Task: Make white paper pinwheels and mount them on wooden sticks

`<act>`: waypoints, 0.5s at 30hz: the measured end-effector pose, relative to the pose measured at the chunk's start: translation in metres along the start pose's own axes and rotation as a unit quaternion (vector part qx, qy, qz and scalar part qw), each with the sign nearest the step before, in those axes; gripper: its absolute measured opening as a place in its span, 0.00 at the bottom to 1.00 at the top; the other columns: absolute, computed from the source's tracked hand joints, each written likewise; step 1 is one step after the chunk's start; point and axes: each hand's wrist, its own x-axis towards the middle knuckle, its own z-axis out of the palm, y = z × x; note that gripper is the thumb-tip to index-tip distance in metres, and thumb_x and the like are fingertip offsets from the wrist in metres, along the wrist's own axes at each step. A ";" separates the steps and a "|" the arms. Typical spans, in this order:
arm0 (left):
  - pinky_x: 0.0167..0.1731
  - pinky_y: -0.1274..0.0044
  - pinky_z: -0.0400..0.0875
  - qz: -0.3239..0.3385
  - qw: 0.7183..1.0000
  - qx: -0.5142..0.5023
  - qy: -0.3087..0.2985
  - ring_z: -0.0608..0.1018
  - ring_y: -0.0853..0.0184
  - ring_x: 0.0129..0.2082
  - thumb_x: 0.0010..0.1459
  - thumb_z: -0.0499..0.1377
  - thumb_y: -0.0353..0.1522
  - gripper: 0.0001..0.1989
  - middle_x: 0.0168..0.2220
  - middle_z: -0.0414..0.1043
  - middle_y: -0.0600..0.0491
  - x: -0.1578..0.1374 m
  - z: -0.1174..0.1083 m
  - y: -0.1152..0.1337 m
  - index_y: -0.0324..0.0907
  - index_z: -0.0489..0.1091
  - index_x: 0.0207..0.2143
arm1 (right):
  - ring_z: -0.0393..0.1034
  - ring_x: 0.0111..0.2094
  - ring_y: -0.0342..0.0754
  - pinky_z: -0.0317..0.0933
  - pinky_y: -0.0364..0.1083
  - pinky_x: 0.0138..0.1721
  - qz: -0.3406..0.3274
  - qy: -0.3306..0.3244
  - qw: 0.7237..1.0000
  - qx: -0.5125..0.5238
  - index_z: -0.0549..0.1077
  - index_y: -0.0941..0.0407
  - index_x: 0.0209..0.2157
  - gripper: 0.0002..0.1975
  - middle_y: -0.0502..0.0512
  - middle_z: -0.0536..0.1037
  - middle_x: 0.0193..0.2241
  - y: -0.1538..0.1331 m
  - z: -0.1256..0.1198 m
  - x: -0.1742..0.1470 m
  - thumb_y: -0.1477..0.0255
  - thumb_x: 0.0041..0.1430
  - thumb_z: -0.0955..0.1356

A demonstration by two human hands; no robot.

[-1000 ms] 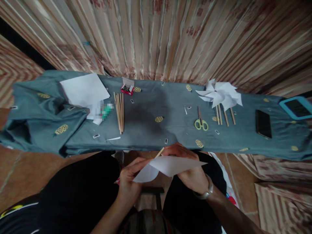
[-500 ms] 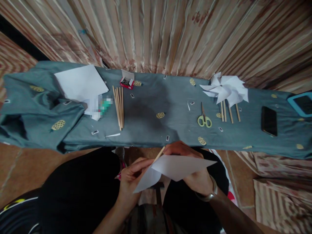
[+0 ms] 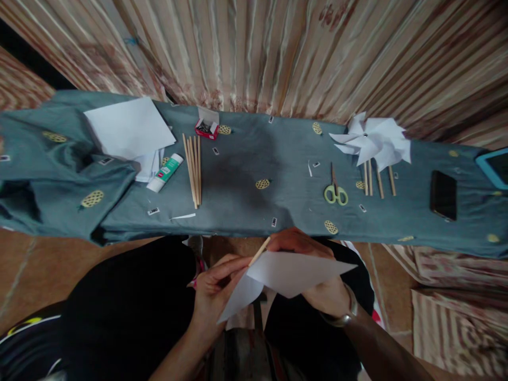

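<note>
A folded white paper pinwheel (image 3: 296, 271) is held between my hands, low in front of the table's near edge. A light wooden stick (image 3: 260, 251) pokes out behind the paper. My left hand (image 3: 216, 286) is closed, its thumb and fingers pinching the paper's left side by the stick. Behind the paper, my right hand (image 3: 327, 291) is closed too, with its fingertips at the far end of the stick. The paper hides part of both hands and the point where stick and paper meet.
On the green tablecloth (image 3: 234, 211) lie white sheets (image 3: 130, 127), a glue stick (image 3: 165, 172), several wooden sticks (image 3: 194, 169) and a red box of small metal pieces (image 3: 207, 127). Rightward are scissors (image 3: 335, 193), finished pinwheels (image 3: 373, 140), a phone (image 3: 443, 194) and a blue-edged device (image 3: 494, 166).
The view has shifted slightly, so the table's things sit a little higher. Both hands keep their grip on the pinwheel and stick, with hardly any movement.
</note>
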 end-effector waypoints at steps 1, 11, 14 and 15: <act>0.27 0.79 0.68 0.000 1.000 -0.004 0.002 0.76 0.66 0.28 0.49 0.69 0.41 0.11 0.29 0.77 0.48 0.000 0.000 0.000 0.45 0.83 0.33 | 0.76 0.36 0.50 0.69 0.50 0.40 -0.001 0.001 1.000 -0.005 0.74 0.54 0.38 0.04 0.55 0.80 0.33 -0.001 0.000 0.001 0.71 0.59 0.69; 0.25 0.80 0.66 -0.018 1.000 0.000 0.019 0.75 0.67 0.25 0.48 0.69 0.40 0.10 0.26 0.77 0.48 -0.001 0.004 0.003 0.45 0.83 0.31 | 0.77 0.34 0.50 0.71 0.48 0.37 -0.017 0.008 0.999 -0.032 0.76 0.52 0.37 0.11 0.54 0.81 0.31 -0.009 0.001 0.009 0.78 0.57 0.65; 0.24 0.81 0.67 -0.018 1.000 -0.002 0.025 0.75 0.67 0.25 0.48 0.69 0.39 0.09 0.26 0.77 0.48 -0.001 0.005 0.004 0.46 0.83 0.31 | 0.76 0.32 0.50 0.71 0.48 0.35 -0.012 0.007 0.999 -0.041 0.75 0.53 0.36 0.10 0.54 0.80 0.30 -0.008 0.001 0.008 0.78 0.57 0.65; 0.25 0.81 0.67 -0.019 0.999 -0.001 0.026 0.76 0.67 0.25 0.48 0.69 0.39 0.09 0.26 0.78 0.48 0.000 0.006 0.005 0.46 0.83 0.31 | 0.76 0.32 0.50 0.71 0.48 0.35 -0.011 0.003 0.999 -0.042 0.75 0.53 0.36 0.08 0.54 0.80 0.31 -0.007 0.001 0.007 0.78 0.57 0.65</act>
